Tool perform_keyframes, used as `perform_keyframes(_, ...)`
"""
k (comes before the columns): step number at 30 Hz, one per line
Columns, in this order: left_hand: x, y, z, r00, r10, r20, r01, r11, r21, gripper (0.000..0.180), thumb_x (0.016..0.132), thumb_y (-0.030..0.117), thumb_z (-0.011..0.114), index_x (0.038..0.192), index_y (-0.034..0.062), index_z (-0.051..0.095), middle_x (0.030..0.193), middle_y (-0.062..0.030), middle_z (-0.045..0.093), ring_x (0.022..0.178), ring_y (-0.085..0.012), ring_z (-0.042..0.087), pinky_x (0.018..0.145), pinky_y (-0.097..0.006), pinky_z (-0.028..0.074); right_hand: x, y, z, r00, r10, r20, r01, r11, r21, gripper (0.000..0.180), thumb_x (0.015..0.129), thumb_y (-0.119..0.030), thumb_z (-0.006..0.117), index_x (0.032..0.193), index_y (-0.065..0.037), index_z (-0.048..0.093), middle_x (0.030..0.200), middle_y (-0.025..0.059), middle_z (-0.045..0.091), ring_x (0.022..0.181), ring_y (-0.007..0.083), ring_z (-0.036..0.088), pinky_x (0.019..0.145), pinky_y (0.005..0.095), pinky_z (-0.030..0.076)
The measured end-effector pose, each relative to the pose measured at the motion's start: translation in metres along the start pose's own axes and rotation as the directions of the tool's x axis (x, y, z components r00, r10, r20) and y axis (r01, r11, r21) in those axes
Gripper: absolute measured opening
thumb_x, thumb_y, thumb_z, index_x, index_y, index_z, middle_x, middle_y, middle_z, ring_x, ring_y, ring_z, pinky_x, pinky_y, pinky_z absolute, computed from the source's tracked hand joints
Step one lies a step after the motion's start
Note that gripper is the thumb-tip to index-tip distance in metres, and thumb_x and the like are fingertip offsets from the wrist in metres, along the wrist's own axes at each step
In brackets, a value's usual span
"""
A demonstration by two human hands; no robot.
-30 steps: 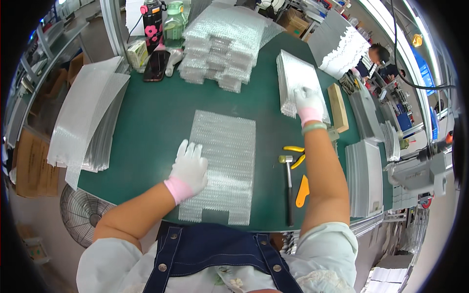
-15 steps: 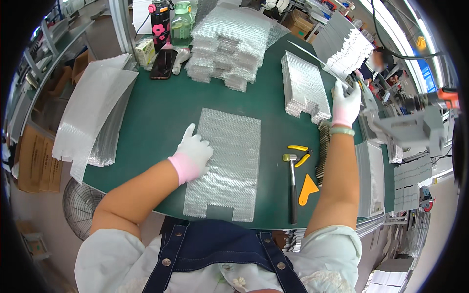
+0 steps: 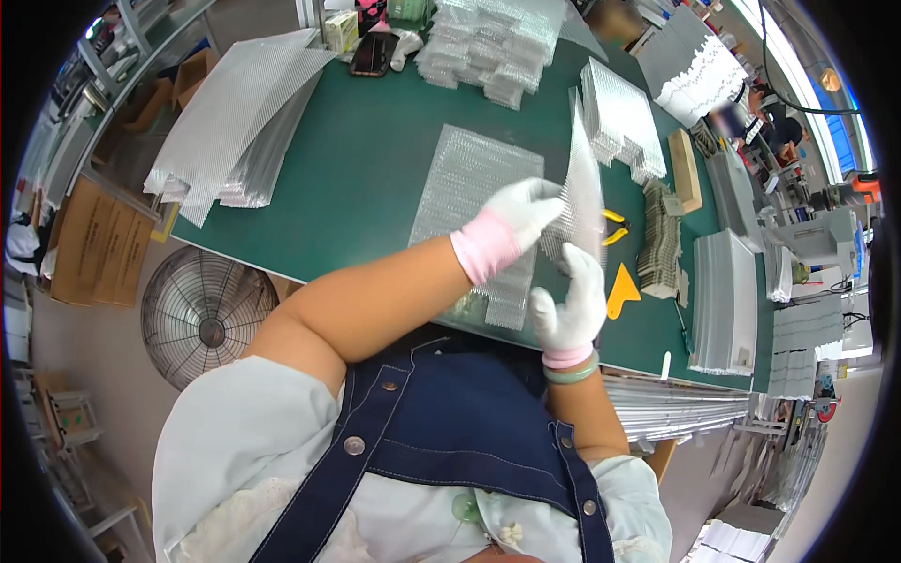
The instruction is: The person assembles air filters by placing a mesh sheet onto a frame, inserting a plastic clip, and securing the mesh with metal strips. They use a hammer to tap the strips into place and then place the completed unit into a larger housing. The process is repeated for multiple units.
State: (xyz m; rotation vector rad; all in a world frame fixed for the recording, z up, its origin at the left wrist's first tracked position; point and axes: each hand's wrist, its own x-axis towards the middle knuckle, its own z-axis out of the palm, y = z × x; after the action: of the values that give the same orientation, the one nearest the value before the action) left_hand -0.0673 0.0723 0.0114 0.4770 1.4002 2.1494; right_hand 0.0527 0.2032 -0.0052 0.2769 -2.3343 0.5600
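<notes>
Nr front edge of green worktop (image 3: 357, 188), white-gloved L hand (image 3: 519, 218) touches thin silver sheet (image 3: 584, 192), can't tell if clamped; white-gloved R hand (image 3: 578, 305): fingers apart.

Raised sheet (image 3: 584, 183): silvery, semi-glossy, finely textured. Surface (image 3: 361, 169) below the raised sheet: smooth, low-sheen green. Gloves (image 3: 578, 305) on the hands (image 3: 516, 216): matt cloth. Right of the raised sheet: smooth, plastic-looking yellow scraper (image 3: 621, 293); pale wooden block (image 3: 685, 171), matt.
</notes>
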Motion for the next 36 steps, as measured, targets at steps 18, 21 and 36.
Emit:
perform_keyframes(18, -0.103, 0.021, -0.061, 0.944, 0.114, -0.31, 0.117, 0.762, 0.637, 0.053, 0.09, 0.034, 0.071, 0.123, -0.0051, 0.056, 0.094, -0.013, 0.068, 0.085, -0.0202, 0.067, 0.079, -0.032, 0.054, -0.05, -0.009, -0.019, 0.621, 0.695, 0.362, -0.776, 0.483, 0.404, 0.045, 0.092, -0.014, 0.073, 0.131, 0.004, 0.056, 0.087, 0.0002, 0.063, 0.071, 0.0051, 0.056, 0.066, 0.0204, 0.048)
perform_keyframes(21, -0.115, -0.01, -0.08, 0.901, 0.266, -0.343, 0.188, 0.475, 0.86, 0.051, 0.085, 0.033, 0.076, 0.114, -0.0036, 0.057, 0.084, -0.0137, 0.066, 0.077, -0.0229, 0.067, 0.072, -0.035, 0.054, -0.058, -0.002, 0.004, 0.591, 0.709, 0.384, -0.804, 0.556, 0.211, 0.034, 0.095, -0.029, 0.07, 0.102, 0.005, 0.069, 0.073, 0.0007, 0.06, 0.069, 0.0061, 0.056, 0.063, 0.0243, 0.047)
perform_keyframes(36, -0.11, -0.042, -0.089, 0.881, 0.059, -0.469, 0.449, 0.206, 0.869, 0.054, 0.085, 0.04, 0.072, 0.112, -0.0048, 0.056, 0.084, -0.0196, 0.069, 0.081, -0.0362, 0.069, 0.075, -0.043, 0.055, -0.044, 0.017, 0.033, 0.493, 0.693, 0.526, -0.564, 0.715, -0.414, 0.054, 0.095, -0.051, 0.056, 0.094, 0.002, 0.066, 0.089, 0.0243, 0.069, 0.09, 0.0421, 0.066, 0.081, 0.0475, 0.051)
